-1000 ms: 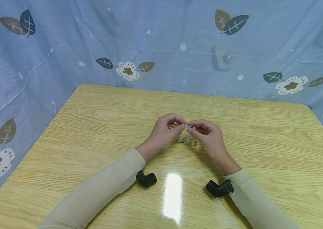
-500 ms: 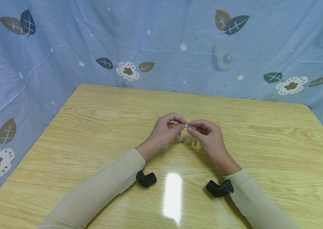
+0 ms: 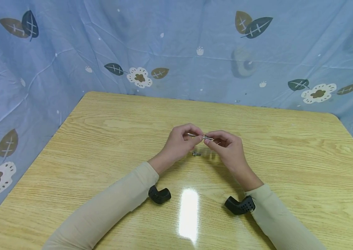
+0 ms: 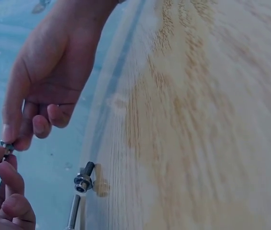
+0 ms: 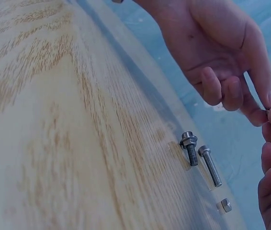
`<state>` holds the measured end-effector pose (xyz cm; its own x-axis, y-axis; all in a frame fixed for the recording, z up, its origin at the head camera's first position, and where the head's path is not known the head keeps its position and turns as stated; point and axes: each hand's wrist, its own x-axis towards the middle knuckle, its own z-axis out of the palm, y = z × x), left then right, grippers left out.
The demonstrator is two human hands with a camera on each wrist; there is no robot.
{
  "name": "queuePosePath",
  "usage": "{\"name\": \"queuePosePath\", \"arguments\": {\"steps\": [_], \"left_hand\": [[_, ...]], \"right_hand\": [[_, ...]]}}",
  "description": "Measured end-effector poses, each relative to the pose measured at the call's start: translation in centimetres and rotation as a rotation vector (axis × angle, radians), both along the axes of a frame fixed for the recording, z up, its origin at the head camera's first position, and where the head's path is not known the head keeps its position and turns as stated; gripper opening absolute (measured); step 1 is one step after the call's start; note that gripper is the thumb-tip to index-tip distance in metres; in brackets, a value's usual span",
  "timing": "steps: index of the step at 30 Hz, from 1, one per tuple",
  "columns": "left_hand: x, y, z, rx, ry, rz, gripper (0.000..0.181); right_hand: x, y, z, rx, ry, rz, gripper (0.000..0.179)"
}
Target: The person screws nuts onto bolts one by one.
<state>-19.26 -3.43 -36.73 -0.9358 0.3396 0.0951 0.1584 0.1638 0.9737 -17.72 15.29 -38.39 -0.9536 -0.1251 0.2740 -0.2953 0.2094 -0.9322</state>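
Observation:
In the head view, my left hand (image 3: 179,140) and right hand (image 3: 231,149) meet fingertip to fingertip above the table. Between them they pinch a small metal bolt (image 3: 209,139); a nut-like part (image 4: 6,145) shows at the right fingertips in the left wrist view. Fingers hide most of it. Just below, a bolt with a nut on it (image 3: 196,154) lies on the table. The right wrist view shows that bolt, a longer plain bolt (image 5: 210,166) beside it and a loose nut (image 5: 226,205). My other fingers curl loosely.
The wood-grain table (image 3: 117,118) has rounded far corners. A blue patterned cloth (image 3: 189,41) hangs behind it. Black wrist mounts (image 3: 160,195) sit at both sleeve cuffs. Light glares off the table (image 3: 188,215) nearest me.
My left thumb and fingertips shift slightly around the pinched bolt, back and forth. My right hand stays almost still, and the pieces on the table keep their places.

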Motion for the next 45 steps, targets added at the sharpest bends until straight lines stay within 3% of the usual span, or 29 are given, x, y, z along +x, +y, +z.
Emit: {"name": "queuePosePath", "arguments": {"steps": [6,14,21,34,45], "left_hand": [[0.08,-0.01,-0.02,-0.003,0.049,-0.003,0.008],[0.15,0.1,0.26,0.007,-0.048,0.01,0.011],[0.09,0.16,0.18,-0.012,-0.06,0.013,0.012],[0.09,-0.05,-0.11,-0.011,0.048,-0.009,0.006],[0.09,0.12,0.21,-0.042,-0.027,0.033,0.009]], "right_hand": [[-0.01,-0.01,-0.03,-0.007,-0.006,0.005,0.023],[-0.03,0.02,-0.17,0.001,-0.006,-0.001,0.022],[0.02,0.0,-0.13,0.018,0.0,-0.012,0.021],[0.1,0.02,-0.09,0.013,0.002,-0.001,0.022],[0.04,-0.01,-0.07,0.021,0.002,-0.009,0.021]]}}
